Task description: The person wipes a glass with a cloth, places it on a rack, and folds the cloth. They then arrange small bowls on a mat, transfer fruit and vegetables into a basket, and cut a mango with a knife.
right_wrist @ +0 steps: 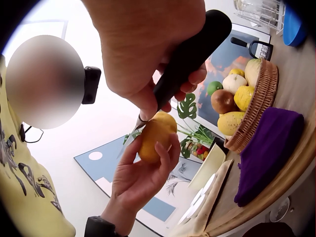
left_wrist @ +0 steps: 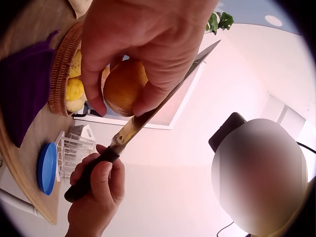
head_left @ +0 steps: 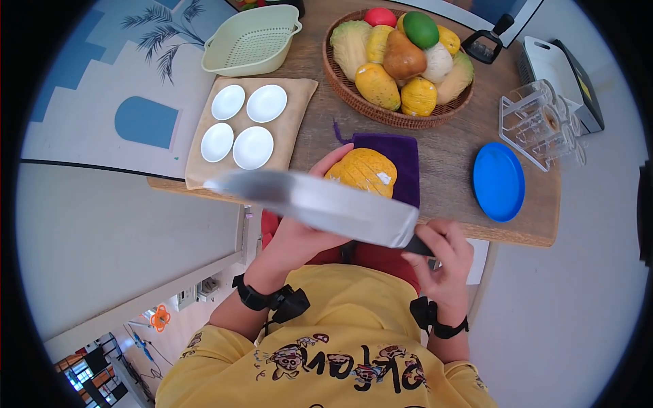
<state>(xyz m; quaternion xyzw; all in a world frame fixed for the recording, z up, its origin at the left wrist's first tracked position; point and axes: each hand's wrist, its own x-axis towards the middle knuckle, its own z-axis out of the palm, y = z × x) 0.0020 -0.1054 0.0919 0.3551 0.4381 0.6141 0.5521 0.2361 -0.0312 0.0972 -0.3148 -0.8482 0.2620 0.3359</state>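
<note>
Knife blade (left_wrist: pixel 163 96) touching orange-yellow fruit (left_wrist: pixel 125 88) in left hand (left_wrist: pixel 143 44).

Likely home kitchen, fruit basket (head_left: pixel 398 115)

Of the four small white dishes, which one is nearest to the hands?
The near right dish: the other three sit farther left or farther back.

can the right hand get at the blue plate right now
Probably not to pick it up: nothing seems to stand between the right hand and the blue plate, but that hand grips the knife.
</note>
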